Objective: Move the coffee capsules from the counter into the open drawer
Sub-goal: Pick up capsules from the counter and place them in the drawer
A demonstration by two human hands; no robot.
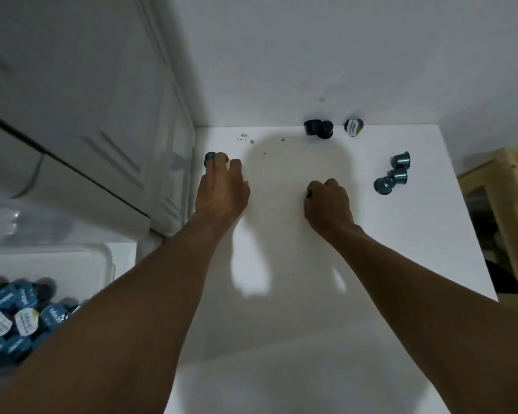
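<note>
On the white counter [296,264] my left hand [222,189] reaches to the far left edge, its fingertips closing on a teal capsule [210,158]. My right hand [329,201] is curled into a fist at the counter's middle, with a dark capsule [309,194] just showing between its fingers. Three teal capsules [392,174] lie grouped at the right. Two black capsules [317,128] and one showing its foil lid [353,127] stand by the back wall. The open drawer [102,258] at lower left holds several blue capsules [15,321].
A white cabinet door [72,130] rises on the left above the drawer. A wooden frame [503,204] stands beyond the counter's right edge. Small crumbs or stains [245,137] dot the counter near the back left corner.
</note>
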